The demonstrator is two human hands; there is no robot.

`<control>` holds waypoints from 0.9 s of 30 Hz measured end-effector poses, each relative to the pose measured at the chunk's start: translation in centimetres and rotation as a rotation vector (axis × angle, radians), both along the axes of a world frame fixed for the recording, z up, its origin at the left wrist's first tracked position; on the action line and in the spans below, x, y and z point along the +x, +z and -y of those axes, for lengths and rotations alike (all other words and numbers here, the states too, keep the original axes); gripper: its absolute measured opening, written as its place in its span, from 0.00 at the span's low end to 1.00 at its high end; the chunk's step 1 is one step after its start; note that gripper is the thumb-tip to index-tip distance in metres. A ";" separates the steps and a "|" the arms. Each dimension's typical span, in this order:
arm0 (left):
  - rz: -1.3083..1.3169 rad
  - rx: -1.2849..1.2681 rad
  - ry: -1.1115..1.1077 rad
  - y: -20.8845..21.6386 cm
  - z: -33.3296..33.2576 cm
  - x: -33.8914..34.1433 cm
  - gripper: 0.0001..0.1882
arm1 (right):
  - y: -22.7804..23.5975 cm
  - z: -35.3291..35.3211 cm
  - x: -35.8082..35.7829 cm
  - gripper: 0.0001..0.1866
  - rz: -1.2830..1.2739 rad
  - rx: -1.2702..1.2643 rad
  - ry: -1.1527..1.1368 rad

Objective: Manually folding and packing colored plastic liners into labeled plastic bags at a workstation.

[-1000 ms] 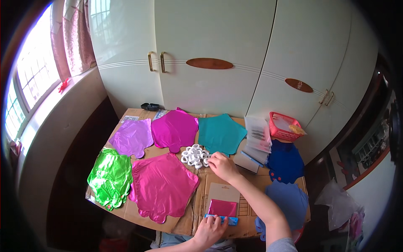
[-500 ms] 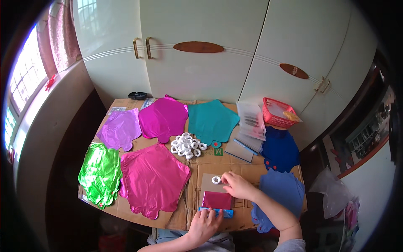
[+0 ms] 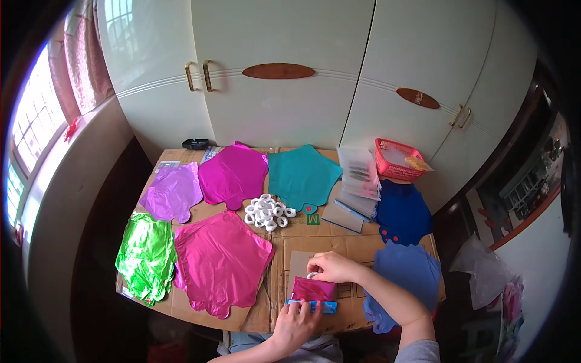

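The fingers (image 3: 316,267) of the right hand (image 3: 338,267) are bent together onto a white ring (image 3: 312,275), gripping it at the far edge of a folded pink foil packet (image 3: 315,289); part of the ring is hidden beneath them. The left hand (image 3: 295,325) grips nothing that shows: its fingertips rest apart on a blue strip (image 3: 330,307) along the packet's near edge. A grey-brown card (image 3: 298,264) shows just left of the right fingers.

Farther from the fingers, beyond and to their left, a heap of white rings (image 3: 266,212) lies on the cardboard-topped desk (image 3: 260,317). Left of both hands is a large pink foil sheet (image 3: 224,263), with a crumpled green one (image 3: 145,254) past it. Lilac (image 3: 171,193), magenta (image 3: 234,174) and teal sheets (image 3: 304,175) lie in a row beyond the heap. Beyond the right fingers and to their right are clear sleeves (image 3: 361,171), a blue stick (image 3: 352,210) and a red basket (image 3: 387,164); nearer on that side, dark blue (image 3: 404,209) and paler blue sheets (image 3: 414,275), the paler by the forearm.
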State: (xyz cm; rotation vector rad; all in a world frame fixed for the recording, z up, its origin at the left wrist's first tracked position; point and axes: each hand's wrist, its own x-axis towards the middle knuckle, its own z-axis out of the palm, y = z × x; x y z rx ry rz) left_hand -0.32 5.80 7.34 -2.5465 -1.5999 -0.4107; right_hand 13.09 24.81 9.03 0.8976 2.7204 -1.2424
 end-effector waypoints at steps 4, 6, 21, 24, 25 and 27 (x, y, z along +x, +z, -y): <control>0.006 -0.017 -0.002 0.2 0.0 0.0 0.23 | -0.6 -0.4 0.5 0.10 -0.033 -0.090 0.075; -0.001 -0.023 -0.004 0.3 0.0 0.0 0.23 | -0.7 -0.4 0.6 0.10 -0.007 -0.112 0.096; -0.032 -0.006 -0.023 0.3 -0.1 0.0 0.23 | -1.3 0.1 0.3 0.13 0.035 -0.173 0.009; -0.037 -0.004 -0.020 0.5 -0.2 0.0 0.22 | 0.2 0.5 -0.6 0.13 0.122 0.033 0.028; -0.041 0.000 -0.019 0.5 -0.2 0.0 0.22 | 0.0 0.9 -0.8 0.13 0.091 0.148 0.032; -0.048 0.010 -0.029 0.4 -0.2 0.1 0.22 | -1.8 1.6 -1.3 0.17 -0.098 0.280 0.011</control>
